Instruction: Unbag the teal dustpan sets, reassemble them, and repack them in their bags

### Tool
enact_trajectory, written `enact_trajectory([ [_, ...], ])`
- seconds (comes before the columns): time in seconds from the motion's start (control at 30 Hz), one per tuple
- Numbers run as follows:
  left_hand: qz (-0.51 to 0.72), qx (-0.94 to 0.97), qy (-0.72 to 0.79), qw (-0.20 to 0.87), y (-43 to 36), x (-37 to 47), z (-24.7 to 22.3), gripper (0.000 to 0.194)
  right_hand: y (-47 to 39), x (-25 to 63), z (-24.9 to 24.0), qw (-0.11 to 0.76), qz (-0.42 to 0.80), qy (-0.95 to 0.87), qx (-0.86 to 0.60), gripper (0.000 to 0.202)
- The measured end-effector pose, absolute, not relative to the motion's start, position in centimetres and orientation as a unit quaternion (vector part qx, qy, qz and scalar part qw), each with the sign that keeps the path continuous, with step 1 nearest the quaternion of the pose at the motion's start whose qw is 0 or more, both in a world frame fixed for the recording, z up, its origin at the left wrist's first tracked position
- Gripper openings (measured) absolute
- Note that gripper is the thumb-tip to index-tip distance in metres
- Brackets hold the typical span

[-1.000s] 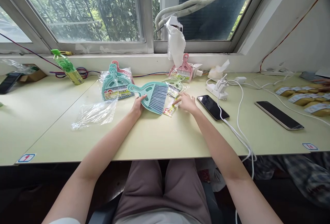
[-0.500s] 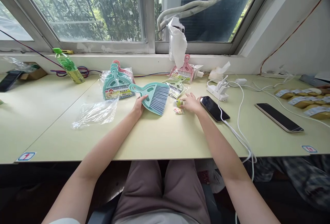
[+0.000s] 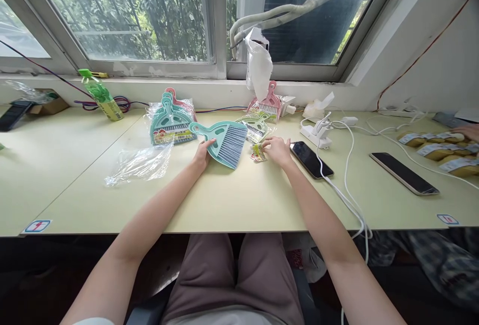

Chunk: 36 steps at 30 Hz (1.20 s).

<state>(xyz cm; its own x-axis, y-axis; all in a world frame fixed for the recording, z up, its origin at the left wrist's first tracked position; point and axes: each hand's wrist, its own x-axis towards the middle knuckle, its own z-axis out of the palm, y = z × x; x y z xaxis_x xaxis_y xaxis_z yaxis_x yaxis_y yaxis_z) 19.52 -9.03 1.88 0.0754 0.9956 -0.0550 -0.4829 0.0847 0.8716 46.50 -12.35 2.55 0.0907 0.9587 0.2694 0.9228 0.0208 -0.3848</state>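
My left hand [image 3: 203, 154] grips a teal dustpan with a bristled brush [image 3: 229, 144] by its side, thumb on top; the handle points left and the bristles lean right. To the right, my right hand [image 3: 276, 150] has its fingertips closed on a small printed label card [image 3: 257, 152], yellow-green and white, just above the table. Behind that card lies a bagged green brush set [image 3: 257, 126]. Several teal and pink dustpan sets in clear bags [image 3: 172, 123] stand behind my left hand. A crumpled clear plastic bag [image 3: 140, 164] lies left of my left forearm.
A black phone [image 3: 311, 159] lies right of my right hand, with white cables crossing it from a power strip [image 3: 316, 134]. Another phone [image 3: 404, 173] is farther right. A pink set [image 3: 267, 104] and a green bottle [image 3: 101, 96] stand by the window. Another person's hand [image 3: 467, 131] touches yellow packs.
My right fingers have closed on the label card, which has tilted up slightly. My left hand and the dustpan stay nearly still. Another person's hand has appeared at the far right.
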Motion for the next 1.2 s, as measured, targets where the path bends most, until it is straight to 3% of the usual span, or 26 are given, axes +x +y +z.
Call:
enact_trajectory([
  [0.17, 0.574, 0.344, 0.364, 0.648, -8.8, 19.4, 1.7, 0.023, -12.3, 46.6, 2.8, 0.302, 0.025, -0.66, -0.687, 0.013],
  [0.3, 0.572, 0.344, 0.361, 0.652, -8.7, 19.4, 1.7, 0.024, -11.7, 47.1, 3.3, 0.44, 0.078, -0.622, -0.643, 0.014],
  [0.47, 0.568, 0.357, 0.335, 0.661, -8.8, 19.5, 1.7, 0.026, -11.6, 46.4, 3.7, 0.566, 0.177, -0.587, -0.552, 0.037],
  [0.77, 0.551, 0.327, 0.356, 0.68, -9.2, 19.9, 2.0, 0.024, -13.6, 42.2, 4.3, 0.588, 0.342, -0.611, -0.405, 0.042],
  [1.2, 0.536, 0.356, 0.371, 0.67, -9.8, 20.0, 2.6, 0.026, -15.2, 41.3, 5.2, 0.506, 0.313, -0.653, -0.468, 0.038],
])
